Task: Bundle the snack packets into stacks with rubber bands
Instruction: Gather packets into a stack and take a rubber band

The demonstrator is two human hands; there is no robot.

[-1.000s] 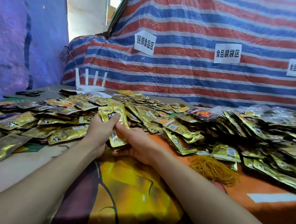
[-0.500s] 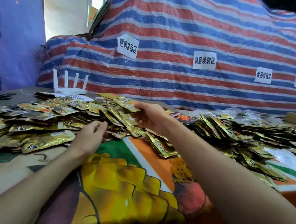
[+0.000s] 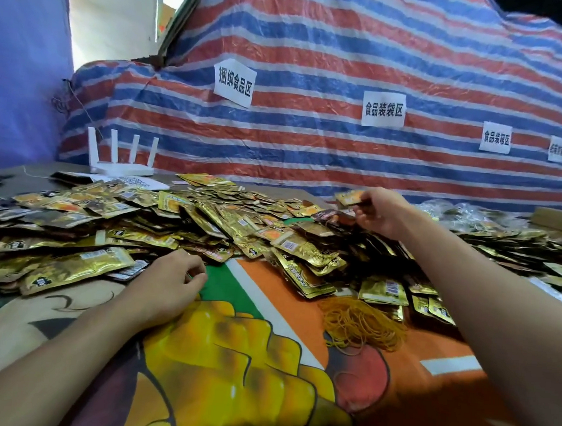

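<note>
Right of centre, the right hand point(image 3: 382, 215) is pinching one foil snack packet point(image 3: 350, 197) by its edge while the left hand point(image 3: 172, 280) is lying slack and empty, so the slick foil may slip free.

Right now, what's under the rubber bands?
The rubber bands lie on the orange part of the printed cloth, which shows beside them. Packets lie at their far edge. Whatever sits beneath the heap's middle is covered.

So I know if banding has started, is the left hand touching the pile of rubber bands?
Apart. The head view shows printed cloth lying bare between the left hand and the rubber bands.
</note>
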